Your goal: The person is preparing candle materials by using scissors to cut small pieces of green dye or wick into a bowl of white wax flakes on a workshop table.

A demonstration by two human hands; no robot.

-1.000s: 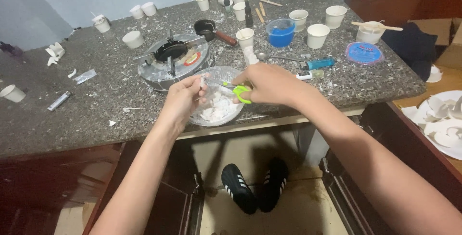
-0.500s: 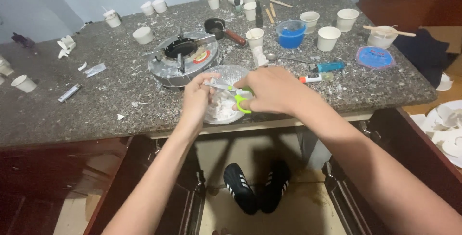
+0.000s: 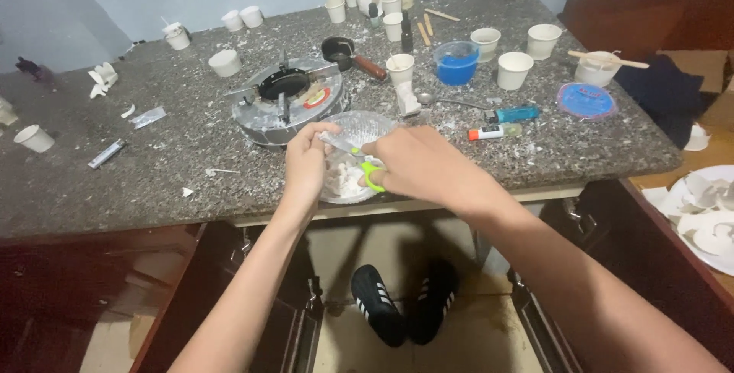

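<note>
Both hands' fingers hold scissors over the bowl.

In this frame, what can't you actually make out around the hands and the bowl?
Head view only:
- Scissors: the right hand covers the handles; only a green loop shows.
- Left hand: what its fingers pinch is too small.
- Clear bowl: both hands cover most of its white contents.
</note>
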